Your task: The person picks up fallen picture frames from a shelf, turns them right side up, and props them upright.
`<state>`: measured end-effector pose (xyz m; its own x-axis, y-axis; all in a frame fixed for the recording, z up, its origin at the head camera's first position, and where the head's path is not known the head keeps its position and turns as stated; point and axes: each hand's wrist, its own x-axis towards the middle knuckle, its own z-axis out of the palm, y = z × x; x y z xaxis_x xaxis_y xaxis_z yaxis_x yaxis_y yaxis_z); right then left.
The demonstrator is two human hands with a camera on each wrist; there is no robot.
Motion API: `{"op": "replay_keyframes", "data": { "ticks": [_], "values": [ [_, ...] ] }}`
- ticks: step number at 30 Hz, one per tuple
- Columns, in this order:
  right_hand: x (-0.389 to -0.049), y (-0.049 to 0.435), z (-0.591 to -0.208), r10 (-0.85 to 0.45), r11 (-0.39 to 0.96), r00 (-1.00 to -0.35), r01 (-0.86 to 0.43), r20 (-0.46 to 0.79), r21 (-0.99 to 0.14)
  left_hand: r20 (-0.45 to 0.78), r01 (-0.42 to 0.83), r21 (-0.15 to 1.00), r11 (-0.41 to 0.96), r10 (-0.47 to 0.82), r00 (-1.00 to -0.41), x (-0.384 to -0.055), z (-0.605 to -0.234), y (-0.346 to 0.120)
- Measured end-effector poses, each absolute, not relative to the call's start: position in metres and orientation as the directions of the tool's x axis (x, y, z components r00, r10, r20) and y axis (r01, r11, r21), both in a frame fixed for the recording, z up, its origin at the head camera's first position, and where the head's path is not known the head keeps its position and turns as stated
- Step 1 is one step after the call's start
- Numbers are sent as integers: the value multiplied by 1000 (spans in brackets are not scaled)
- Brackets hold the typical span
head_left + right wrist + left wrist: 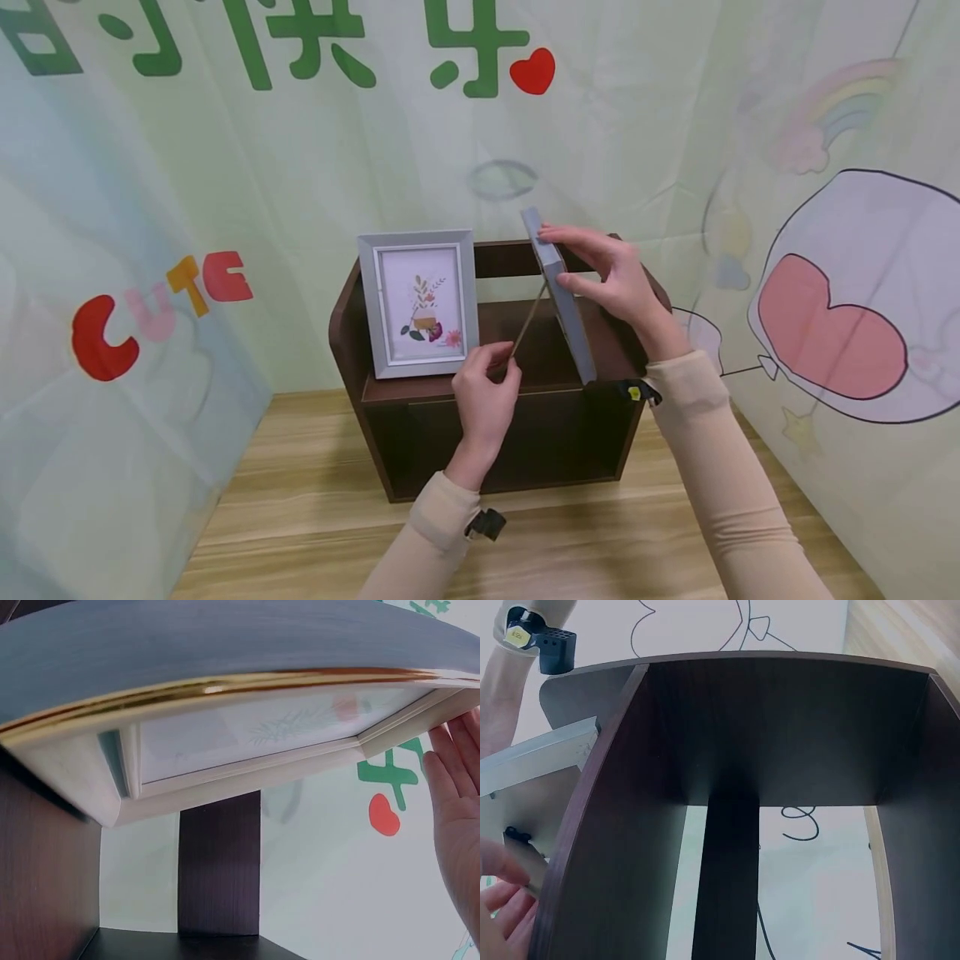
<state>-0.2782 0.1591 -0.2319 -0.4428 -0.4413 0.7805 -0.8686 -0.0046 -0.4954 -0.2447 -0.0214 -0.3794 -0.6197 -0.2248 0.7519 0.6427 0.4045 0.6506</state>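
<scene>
On the dark brown shelf's upper board, a tilted picture frame [570,312] stands nearly edge-on to the head view. My right hand [607,271] holds it by the edge near its top, fingers above and thumb lower down. Its pale front with a printed picture shows in the right wrist view [247,739]. My left hand [487,396] pinches the thin support leg [531,318] that angles out from the frame's back. In the left wrist view, this leg [526,859] joins the back at a dark hinge.
A second grey picture frame [474,308] with a flower print stands upright on the left of the shelf [348,333]. The shelf has raised sides and an open lower compartment, and stands on a wood-grain surface [300,467]. Printed cloth [315,167] surrounds it.
</scene>
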Motion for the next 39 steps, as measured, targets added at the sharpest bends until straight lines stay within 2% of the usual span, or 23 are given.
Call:
{"op": "replay_keyframes", "data": {
  "ticks": [6, 13, 18, 27, 33, 39],
  "values": [
    [-275, 154, -230, -460, 41, -439, -879, 772, -475, 750, 637, 651, 413, -217, -625, -245, -380, -24],
    [-288, 153, -238, -458, 32, -421, -888, 783, -459, 749, 634, 650, 418, -216, -626, -244, -382, -26],
    [-273, 150, -229, -461, 57, -434, -885, 774, -462, 751, 638, 649, 414, -218, -623, -243, -381, -27],
    [-271, 153, -229, -466, 61, -476, -858, 746, -510, 759, 642, 639, 425, -208, -617, -244, -382, -23],
    [-285, 161, -239, -457, 51, -515, -829, 725, -557, 759, 639, 636, 432, -200, -620, -244, -382, -22],
    [-294, 169, -247, -395, 37, -579, -786, 713, -618, 788, 667, 604, 435, -201, -582, -241, -377, -17]
  ]
}}
